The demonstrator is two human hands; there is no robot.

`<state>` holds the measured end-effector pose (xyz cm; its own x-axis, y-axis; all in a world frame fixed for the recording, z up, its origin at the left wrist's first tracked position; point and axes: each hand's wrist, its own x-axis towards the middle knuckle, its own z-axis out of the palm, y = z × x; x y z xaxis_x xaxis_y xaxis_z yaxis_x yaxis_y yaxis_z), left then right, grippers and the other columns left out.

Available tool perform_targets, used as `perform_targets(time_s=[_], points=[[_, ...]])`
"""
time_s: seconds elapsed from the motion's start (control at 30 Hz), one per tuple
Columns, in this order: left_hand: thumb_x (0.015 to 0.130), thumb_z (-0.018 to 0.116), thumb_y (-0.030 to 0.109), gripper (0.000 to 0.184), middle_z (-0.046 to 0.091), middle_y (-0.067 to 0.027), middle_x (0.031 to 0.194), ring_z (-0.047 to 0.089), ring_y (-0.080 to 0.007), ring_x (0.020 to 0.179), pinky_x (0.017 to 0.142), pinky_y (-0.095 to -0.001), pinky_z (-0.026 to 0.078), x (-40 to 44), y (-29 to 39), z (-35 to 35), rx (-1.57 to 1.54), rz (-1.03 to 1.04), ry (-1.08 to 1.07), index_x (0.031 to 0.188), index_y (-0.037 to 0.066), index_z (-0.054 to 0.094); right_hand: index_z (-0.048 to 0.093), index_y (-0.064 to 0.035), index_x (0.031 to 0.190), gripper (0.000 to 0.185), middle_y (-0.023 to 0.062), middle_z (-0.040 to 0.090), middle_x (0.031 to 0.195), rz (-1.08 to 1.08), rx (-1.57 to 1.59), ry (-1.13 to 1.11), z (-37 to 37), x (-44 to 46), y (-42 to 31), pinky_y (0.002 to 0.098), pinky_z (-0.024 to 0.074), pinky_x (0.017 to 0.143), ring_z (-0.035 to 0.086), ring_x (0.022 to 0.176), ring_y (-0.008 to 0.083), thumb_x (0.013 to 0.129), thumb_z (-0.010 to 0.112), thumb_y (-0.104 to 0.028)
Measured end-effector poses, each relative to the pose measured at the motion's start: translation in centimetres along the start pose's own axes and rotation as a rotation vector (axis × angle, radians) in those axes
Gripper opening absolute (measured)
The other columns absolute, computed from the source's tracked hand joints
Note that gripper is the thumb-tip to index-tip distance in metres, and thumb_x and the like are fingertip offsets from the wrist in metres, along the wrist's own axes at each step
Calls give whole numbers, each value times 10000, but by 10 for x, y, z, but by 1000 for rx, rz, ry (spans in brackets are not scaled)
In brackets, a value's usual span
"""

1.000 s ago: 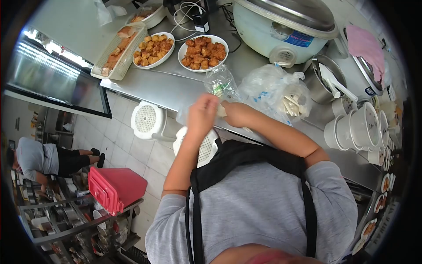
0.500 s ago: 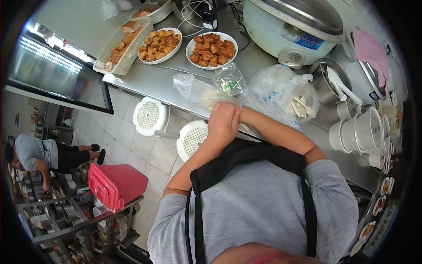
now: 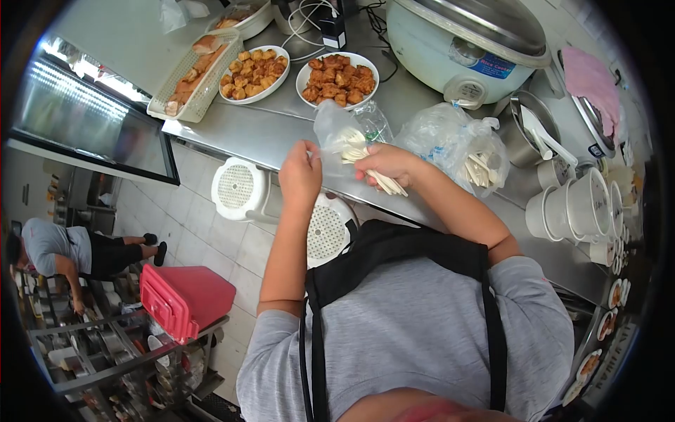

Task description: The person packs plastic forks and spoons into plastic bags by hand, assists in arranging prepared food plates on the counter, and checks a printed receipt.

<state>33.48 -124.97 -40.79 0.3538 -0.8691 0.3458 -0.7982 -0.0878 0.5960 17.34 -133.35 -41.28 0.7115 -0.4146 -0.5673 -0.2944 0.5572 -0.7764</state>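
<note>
The right hand (image 3: 388, 166) has its grip closed around a bundle of pale disposable forks (image 3: 354, 149), heads pointing away from the body. The left hand (image 3: 301, 167) seems to pinch the edge of a translucent plastic bag (image 3: 330, 126); whether the heads are inside it is unclear. Both are above the front of the steel worktop (image 3: 242, 137). Bagging the forks looks like the step in hand; the next move calls for a wide bag mouth and tightly bunched handles. Beyond lies a bowl of fried chunks (image 3: 341, 79).
</note>
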Motion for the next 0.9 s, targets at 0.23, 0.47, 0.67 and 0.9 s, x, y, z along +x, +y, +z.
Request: perform_targets(time_s=[0.23, 0.47, 0.67, 0.9], points=[[747, 485, 27, 134, 492, -34, 648, 448, -95, 523, 463, -222, 366, 12, 2, 25, -1029, -256, -11, 866, 50, 428, 455, -8, 982, 266, 75, 545, 744, -39, -214, 132, 8, 4, -2, 235, 427, 413, 490, 495, 106, 740, 484, -116], [737, 485, 12, 222, 436, -8, 612, 372, -77, 474, 439, -215, 315, 13, 14, 16, -603, -53, -172, 937, 48, 397, 432, 36, 956, 218, 107, 548, 767, -79, 375, -8, -8, 2, -14, 235, 428, 403, 496, 483, 125, 778, 456, -87], [728, 517, 40, 137, 479, -71, 591, 455, -128, 509, 481, -246, 365, 9, 25, 21, -360, 119, 47, 853, 37, 459, 497, 14, 870, 137, 73, 541, 690, -182, 227, 115, 11, 6, -10, 252, 410, 410, 498, 504, 127, 779, 443, -72], [722, 517, 108, 93, 543, -141, 716, 537, -303, 660, 562, -326, 421, 1, 46, 33, -299, 180, -71, 806, 68, 512, 538, 0, 833, 128, 85, 553, 702, -318, -321, 150, 18, 14, 3, 272, 423, 456, 543, 592, 154, 779, 445, -70]])
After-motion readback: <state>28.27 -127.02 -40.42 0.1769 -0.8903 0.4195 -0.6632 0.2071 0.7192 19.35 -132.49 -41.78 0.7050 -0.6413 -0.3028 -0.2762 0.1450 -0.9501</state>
